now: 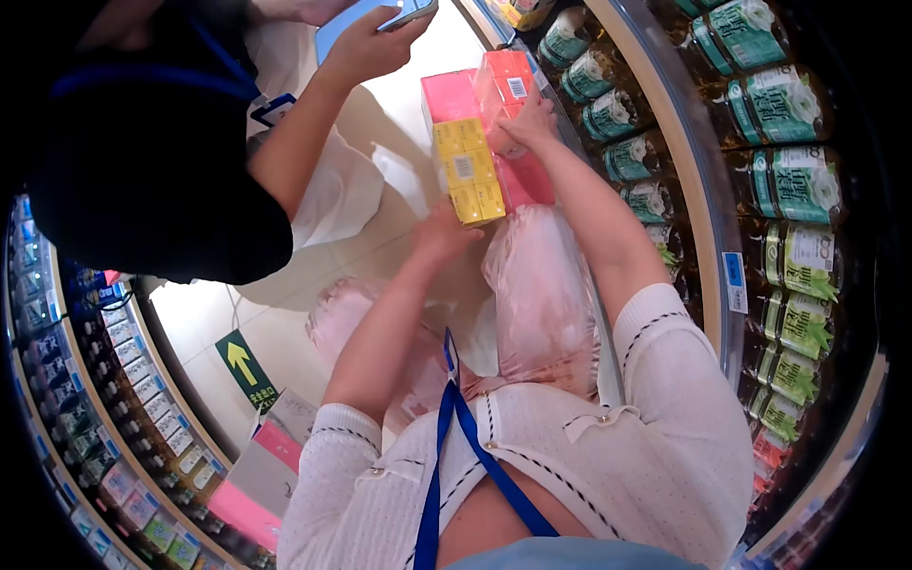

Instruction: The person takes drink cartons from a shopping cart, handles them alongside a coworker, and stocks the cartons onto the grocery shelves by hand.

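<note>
My left hand is closed at the near end of a yellow shrink-wrapped multipack of small boxes, which has a white barcode label on it. My right hand grips the side of an orange-red wrapped multipack, also barcoded, and its fingers partly hide the pack. Both packs lie side by side over a larger pink carton, whose pink surface also shows near my knee.
Shelves of bottled drinks rise close on my right. At the left, a person in dark clothing holds a blue phone-like device. A green arrow floor sign, a pink-and-grey carton and more stocked shelves are on the left.
</note>
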Demonstrator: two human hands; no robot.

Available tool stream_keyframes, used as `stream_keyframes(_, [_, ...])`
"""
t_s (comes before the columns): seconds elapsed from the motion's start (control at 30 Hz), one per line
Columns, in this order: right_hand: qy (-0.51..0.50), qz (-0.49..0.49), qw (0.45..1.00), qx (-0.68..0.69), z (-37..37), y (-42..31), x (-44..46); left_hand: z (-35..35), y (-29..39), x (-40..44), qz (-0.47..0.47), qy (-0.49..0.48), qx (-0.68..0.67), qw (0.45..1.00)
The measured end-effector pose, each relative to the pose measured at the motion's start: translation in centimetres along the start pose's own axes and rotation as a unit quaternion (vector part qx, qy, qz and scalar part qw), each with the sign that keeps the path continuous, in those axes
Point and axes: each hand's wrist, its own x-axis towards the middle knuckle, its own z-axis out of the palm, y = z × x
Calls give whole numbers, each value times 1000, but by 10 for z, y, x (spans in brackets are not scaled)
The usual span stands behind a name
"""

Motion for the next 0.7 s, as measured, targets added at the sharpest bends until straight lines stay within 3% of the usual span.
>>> stream_keyframes(0.13, [-24, 0, 999, -28, -6, 5, -2, 11, 12, -26, -18, 34, -32, 999])
stream_keyframes(0.23, [-93, 58, 993, -32, -24, 0, -16, 15, 15, -54, -18, 77, -56, 995])
stream_keyframes(0.37, [-147, 82, 981, -99, -52, 13, -64, 27, 5, -91, -163, -28, -177, 970])
stream_keyframes(0.43, [-148, 66, 980, -112, -70, 27, -90, 33, 1, -108, -206, -40, -217, 953])
stream_keyframes(0.53, [-236, 78, 966, -75, -100, 64, -124, 33, -23, -128, -224, -97, -230, 942])
stream_keyframes(0.63, [-367, 212, 878, 221, -144, 95, -170, 67, -72, -163, -273, -14, -374, 886])
stream_keyframes(0.67, [-401, 303, 816, 284, -170, 92, -187, 63, -68, -185, -268, -4, -409, 872])
stream_keyframes(0.7, [-385, 330, 807, 302, -199, 80, -208, 58, -64, -207, -264, 5, -444, 856])
